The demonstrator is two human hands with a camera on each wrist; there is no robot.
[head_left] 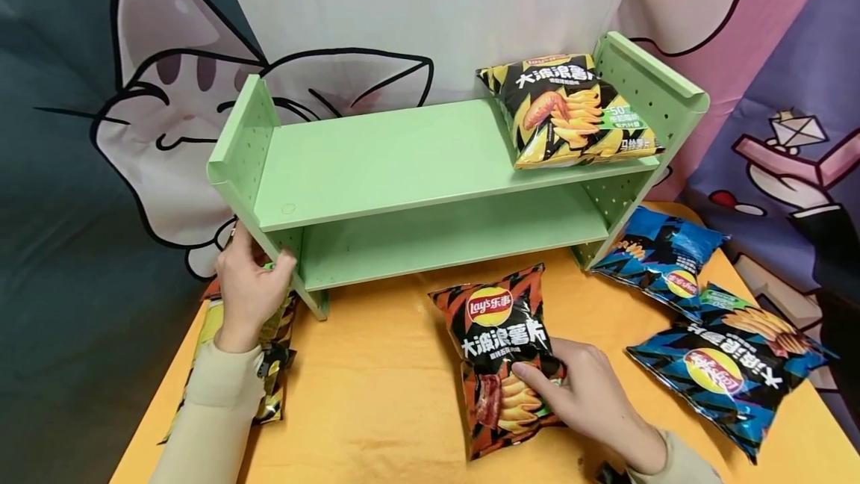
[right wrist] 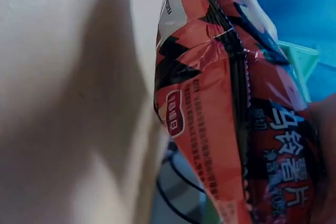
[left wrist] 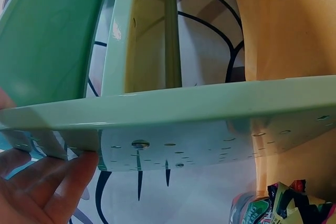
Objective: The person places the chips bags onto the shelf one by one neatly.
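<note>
A green two-tier shelf [head_left: 390, 163] stands on the table, and my left hand [head_left: 251, 286] grips the edge of its left side panel. In the left wrist view, the fingers [left wrist: 68, 187] curl over that panel [left wrist: 210, 100]. My right hand [head_left: 598, 391] holds a red-and-black bag of Lay's potato chips [head_left: 500, 353] by its right side, thumb across the front. The back seam of this chip bag [right wrist: 210, 103] faces the right wrist camera. On the upper tier, at the right end, a yellow-and-black chip bag [head_left: 561, 114] leans back.
Two blue-and-black chip bags [head_left: 672, 260] [head_left: 732, 372] lie right of the shelf. Yellow chip bags [head_left: 272, 387] lie at the left, partly hidden by the left arm. An orange cloth [head_left: 376, 387] covers the table. Behind the shelf hangs a cartoon-printed curtain [head_left: 430, 13].
</note>
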